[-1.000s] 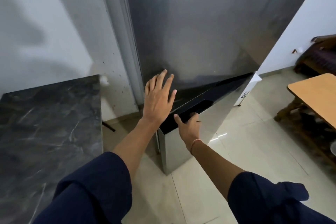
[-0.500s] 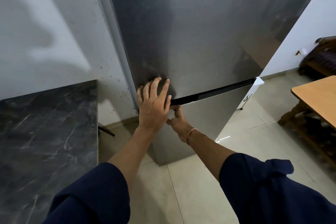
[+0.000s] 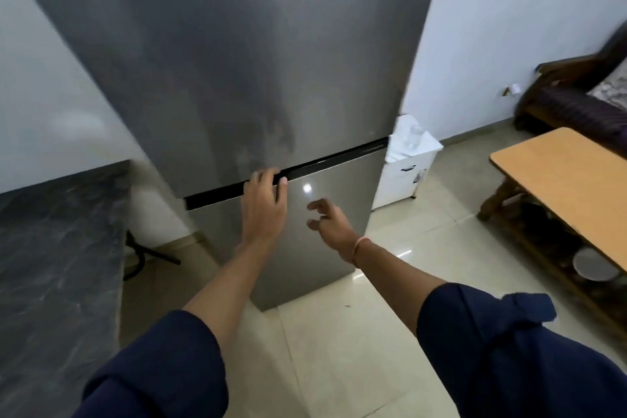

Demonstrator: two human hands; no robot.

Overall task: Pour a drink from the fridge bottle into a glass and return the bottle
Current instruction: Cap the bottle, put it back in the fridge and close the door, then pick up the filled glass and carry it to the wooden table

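The tall steel fridge (image 3: 258,54) stands in front of me with both doors closed and a dark handle groove (image 3: 325,163) between them. My left hand (image 3: 264,207) rests on the front at that groove, fingertips at the seam, holding nothing. A little away from the lower door (image 3: 325,248), my right hand (image 3: 327,219) hovers with its fingers loosely curled and holds nothing. A clear glass (image 3: 412,137) stands on a small white cabinet (image 3: 403,180) to the right of the fridge. No bottle is in view.
A dark marble counter (image 3: 57,265) runs along my left. On the right are a wooden table (image 3: 559,180) and, behind it, a dark wooden sofa (image 3: 573,102). Pale floor tiles (image 3: 339,349) lie between me and the fridge.
The lower door, open a second ago, has swung shut. My right hand has let go of its edge and drawn back. My left hand has slid right along the seam.
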